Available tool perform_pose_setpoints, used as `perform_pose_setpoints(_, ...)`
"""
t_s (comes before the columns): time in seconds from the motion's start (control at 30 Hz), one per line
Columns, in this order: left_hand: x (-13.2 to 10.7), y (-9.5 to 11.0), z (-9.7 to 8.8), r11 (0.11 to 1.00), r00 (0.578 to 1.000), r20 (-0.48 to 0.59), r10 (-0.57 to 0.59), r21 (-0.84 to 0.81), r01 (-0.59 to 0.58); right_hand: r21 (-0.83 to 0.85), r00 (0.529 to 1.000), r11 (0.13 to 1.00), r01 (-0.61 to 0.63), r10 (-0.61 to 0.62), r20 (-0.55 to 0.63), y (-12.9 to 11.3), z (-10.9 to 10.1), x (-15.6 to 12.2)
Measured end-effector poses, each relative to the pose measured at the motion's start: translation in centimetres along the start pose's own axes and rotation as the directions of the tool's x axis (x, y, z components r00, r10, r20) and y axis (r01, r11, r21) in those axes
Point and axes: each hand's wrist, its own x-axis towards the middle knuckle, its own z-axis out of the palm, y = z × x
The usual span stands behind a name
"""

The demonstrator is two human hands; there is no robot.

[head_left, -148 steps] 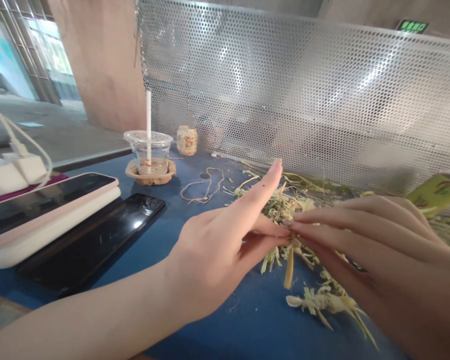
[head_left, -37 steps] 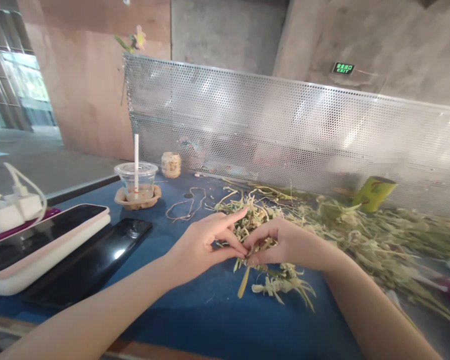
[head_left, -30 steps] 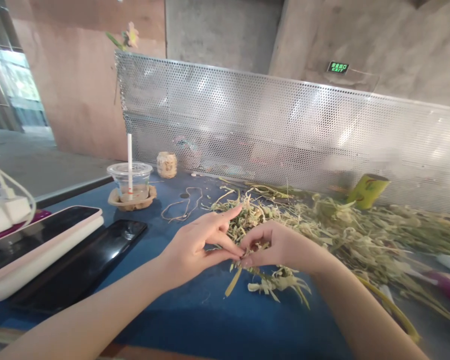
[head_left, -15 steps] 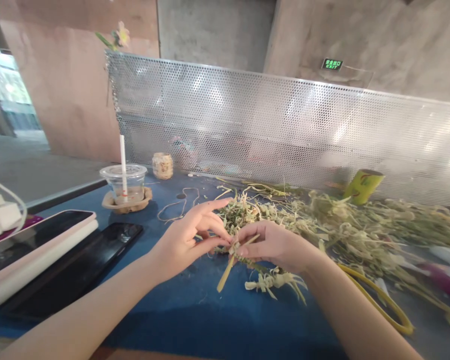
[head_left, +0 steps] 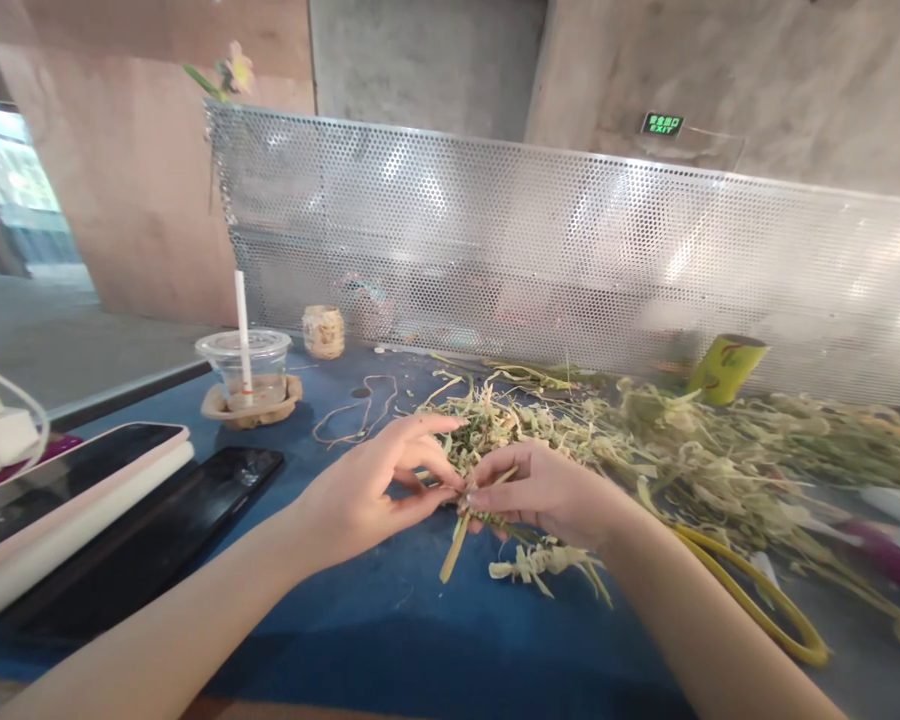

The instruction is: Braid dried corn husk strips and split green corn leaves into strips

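At the middle of the blue table, my left hand [head_left: 390, 485] and my right hand [head_left: 544, 495] meet fingertip to fingertip. Both pinch a dried plant strip [head_left: 456, 548], whose flat, pale green end hangs down below the fingers. My left thumb and index finger are closed on it, and the other left fingers are raised. The right thumb presses against the bent right fingers, partly hiding the strip. Just behind the hands lies a heap of dried, curled plant strips [head_left: 510, 412]. A loose plant sprig [head_left: 544, 567] rests on the table below my right hand.
A perforated metal screen [head_left: 450, 230] closes off the back. To the left are a black phone [head_left: 157, 530], a pink-edged device [head_left: 82, 490] and a plastic cup [head_left: 247, 365] with a straw in a cardboard holder. A yellow hoop [head_left: 802, 635] and a yellow-green tube [head_left: 727, 370] are at the right.
Both hands stay pinched at the same spot with only tiny finger shifts. The strip's hanging end has swung slightly right, and the left index finger has dropped a little.
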Motion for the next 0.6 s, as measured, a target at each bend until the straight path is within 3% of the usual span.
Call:
perform_pose_setpoints(0.2, 0.2, 0.1, -0.2, 0.997, 0.995, 0.095, -0.015, 0.082, 0.008, 0.003, 0.999, 1.000, -0.004, 0.004, -0.044, 0.2, 0.2, 0.2)
perform_pose_setpoints(0.3, 0.2, -0.4, 0.1, 0.998, 0.999, 0.007, 0.040, 0.051, -0.040, 0.039, 0.996, 0.999, 0.023, -0.020, -0.086, 0.2, 0.4, 0.4)
perform_pose_setpoints(0.43, 0.0, -0.8, 0.9, 0.996, 0.971, -0.224, 0.082, 0.038, -0.076, 0.118, 0.992, 0.992, 0.040, -0.025, -0.125, 0.2, 0.4, 0.4)
perform_pose_setpoints(0.6, -0.2, -0.3, 1.5, 0.995, 0.968, -0.231, 0.102, 0.001, -0.105, 0.176, 0.983, 0.979, 0.102, -0.072, -0.171, 0.1, 0.4, 0.4)
